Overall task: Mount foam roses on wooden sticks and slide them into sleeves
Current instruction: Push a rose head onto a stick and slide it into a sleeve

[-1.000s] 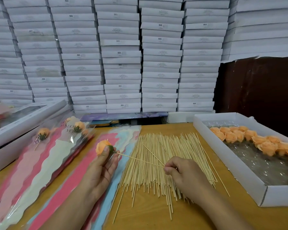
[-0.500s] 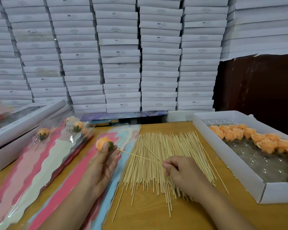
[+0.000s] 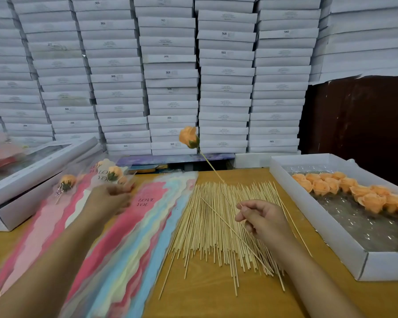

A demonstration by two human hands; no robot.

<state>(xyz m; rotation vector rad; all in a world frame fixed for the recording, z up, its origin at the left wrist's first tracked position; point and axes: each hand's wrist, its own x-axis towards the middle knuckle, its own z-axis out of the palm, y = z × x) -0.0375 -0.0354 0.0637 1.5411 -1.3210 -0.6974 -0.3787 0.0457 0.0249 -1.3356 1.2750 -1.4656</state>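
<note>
A: Right hand (image 3: 265,220) first. Fingers?

B: Thumb and forefinger pinched on the lower end of 1 stick (image 3: 213,169). Other fingers curled loosely. The stick slants up and away from the hand, over the stick pile (image 3: 216,226).

A: And the rose?

B: Orange foam rose (image 3: 189,137) sits on the stick's top end, green base down, raised above the far edge of the pile, in front of the stacked white boxes (image 3: 170,76).

A: Left hand?

B: Left hand (image 3: 108,198) is blurred, left of the pile, over the coloured sleeves (image 3: 133,226). Fingers look bent; cannot tell whether they hold anything.

A: Sleeves?

B: Fanned flat on the table (image 3: 205,301), touching the pile's left edge. Pink, blue, yellow bands, "LOVE YOU" print. 2 sleeved roses (image 3: 112,174) lie at their far end, further left of the pile.

A: Right of the pile?

B: Open white tray (image 3: 308,219), just beside it, with loose orange roses (image 3: 354,191) along its far side.
</note>
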